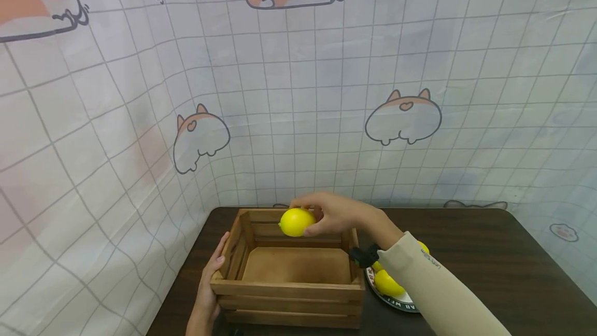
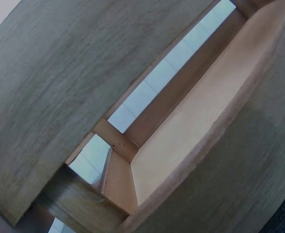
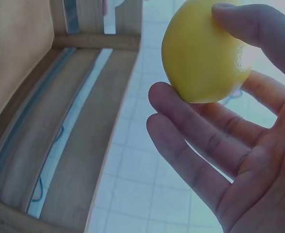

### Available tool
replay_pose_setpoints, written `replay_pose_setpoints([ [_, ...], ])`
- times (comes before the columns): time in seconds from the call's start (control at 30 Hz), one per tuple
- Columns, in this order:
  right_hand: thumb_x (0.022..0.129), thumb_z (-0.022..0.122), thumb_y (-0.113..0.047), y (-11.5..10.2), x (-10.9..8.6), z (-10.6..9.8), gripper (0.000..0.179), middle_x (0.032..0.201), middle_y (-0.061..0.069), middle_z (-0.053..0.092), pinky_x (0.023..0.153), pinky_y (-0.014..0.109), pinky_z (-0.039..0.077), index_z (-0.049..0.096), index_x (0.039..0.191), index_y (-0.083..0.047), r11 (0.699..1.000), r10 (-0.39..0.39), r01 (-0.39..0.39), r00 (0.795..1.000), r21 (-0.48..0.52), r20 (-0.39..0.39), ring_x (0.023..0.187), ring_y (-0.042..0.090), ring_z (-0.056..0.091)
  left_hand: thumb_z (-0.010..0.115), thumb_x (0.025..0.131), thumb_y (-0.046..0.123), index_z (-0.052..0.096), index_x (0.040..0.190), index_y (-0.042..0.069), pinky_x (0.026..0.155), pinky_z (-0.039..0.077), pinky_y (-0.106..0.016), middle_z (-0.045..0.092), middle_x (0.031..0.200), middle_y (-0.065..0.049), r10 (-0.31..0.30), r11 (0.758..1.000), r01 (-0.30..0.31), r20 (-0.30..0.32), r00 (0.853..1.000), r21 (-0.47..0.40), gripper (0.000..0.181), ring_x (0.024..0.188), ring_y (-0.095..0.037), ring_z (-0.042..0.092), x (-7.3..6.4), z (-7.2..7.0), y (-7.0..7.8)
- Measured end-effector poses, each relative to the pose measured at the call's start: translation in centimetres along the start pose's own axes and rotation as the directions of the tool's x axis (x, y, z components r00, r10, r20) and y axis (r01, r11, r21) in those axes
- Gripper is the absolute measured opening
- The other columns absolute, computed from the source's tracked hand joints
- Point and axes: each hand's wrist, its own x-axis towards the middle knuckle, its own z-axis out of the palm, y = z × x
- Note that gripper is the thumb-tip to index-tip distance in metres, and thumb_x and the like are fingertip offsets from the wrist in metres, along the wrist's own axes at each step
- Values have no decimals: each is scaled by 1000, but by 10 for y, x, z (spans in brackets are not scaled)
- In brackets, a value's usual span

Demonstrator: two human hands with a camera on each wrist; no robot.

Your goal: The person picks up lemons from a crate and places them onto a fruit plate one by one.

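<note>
My right hand (image 1: 333,212) holds a yellow lemon (image 1: 296,222) over the back part of a slatted wooden crate (image 1: 289,289). In the right wrist view the thumb and fingers (image 3: 196,131) pinch the lemon (image 3: 205,53), with two of the fingers stretched out below it. My left hand (image 1: 210,279) rests against the crate's left side, its fingers along the outer wall near the top edge. The crate's bare floor (image 1: 298,264) shows in the head view. In the left wrist view the crate's slats (image 2: 60,73) fill the picture, and that hand is mostly hidden.
Right of the crate, a patterned plate (image 1: 396,302) carries several more lemons (image 1: 388,284), partly covered by the right sleeve (image 1: 434,279). Everything stands on a dark wooden table (image 1: 489,253). A curtain (image 1: 317,92) with a grid and corgi print hangs behind and to the left.
</note>
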Motion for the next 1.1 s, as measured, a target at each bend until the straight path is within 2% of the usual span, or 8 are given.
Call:
replay_pose_setpoints([
  [0.2,90,79,-21,8,-21,-9,58,125,-3,67,88,36,56,58,144,-21,999,39,-37,998,37,-58,97,18,65,32,108,30,21,165,28,119,2,-70,2,174,-9,5,1000,-5,0,1000,8,59,156,-39,2,0,0,-1],
  [0.43,90,78,-24,23,-46,-14,59,129,2,65,90,37,58,57,144,-15,999,19,-15,992,34,-124,99,18,65,32,107,29,22,165,28,119,2,-69,3,174,-10,1,1000,-1,-4,1000,9,58,156,-38,3,1,0,-2],
  [0.63,91,78,-24,34,-71,-15,64,138,6,62,92,32,58,53,149,-14,995,60,-45,981,86,-183,99,19,65,32,108,30,20,165,28,118,0,-74,1,174,-10,5,1000,-5,-1,1000,18,59,157,-39,0,1,0,-2],
  [0.83,92,77,-21,50,-99,-16,59,130,4,64,87,32,60,54,146,-16,994,51,-24,965,108,-257,93,17,66,31,109,31,19,165,30,117,1,-76,0,174,-10,-1,1000,0,12,1000,23,58,157,-40,0,1,0,-1],
  [0.97,93,76,-16,63,-118,-11,55,124,6,64,85,32,61,55,143,-14,990,49,-8,956,144,-288,94,16,69,30,109,31,18,165,30,117,1,-75,0,174,-9,-2,1000,2,16,1000,18,58,157,-39,0,0,0,-1],
  [1.1,93,75,-16,74,-136,-1,55,121,8,65,83,30,61,54,144,-12,989,77,-33,949,147,-305,95,14,70,30,109,31,18,166,29,118,1,-74,0,174,-10,2,1000,-2,18,1000,10,58,157,-39,1,0,-1,-1],
])
